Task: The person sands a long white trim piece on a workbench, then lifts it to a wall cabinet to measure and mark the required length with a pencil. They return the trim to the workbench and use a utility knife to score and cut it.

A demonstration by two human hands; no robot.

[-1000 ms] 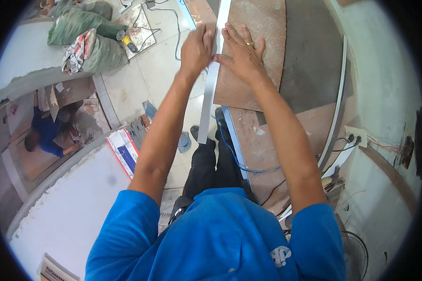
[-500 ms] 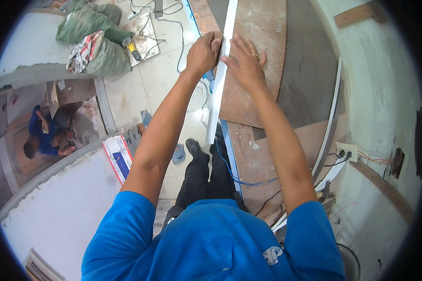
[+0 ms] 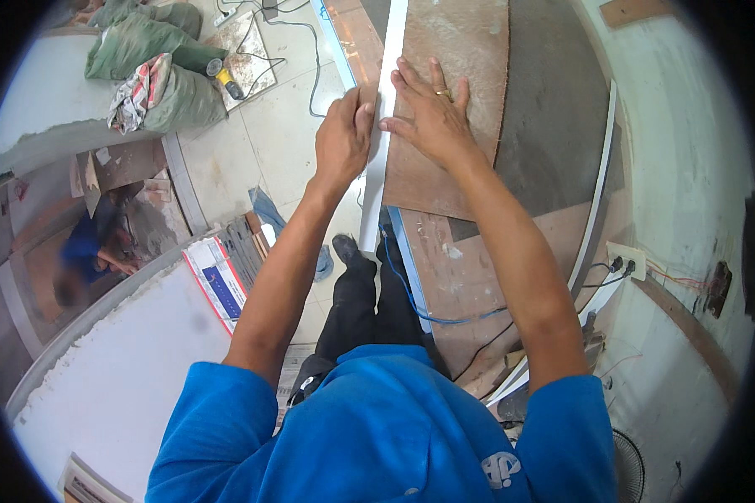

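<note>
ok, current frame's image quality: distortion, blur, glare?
Head view: black fisheye corners, edges bowing toward the rim, like the pale trim at right; left hand and right hand fairly crisp; co-worker at far left dim, soft; white strip bright, nearly textureless.

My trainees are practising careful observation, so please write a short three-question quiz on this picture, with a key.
1. True or false: a ring shows on the right hand.
2. What colour is the long strip between the right hand and the left hand? A) black B) white C) green
3. Fill in: in the picture, the yellow tool lies to the ____ of both hands.

Key: 1. True. 2. B. 3. Left.
</note>
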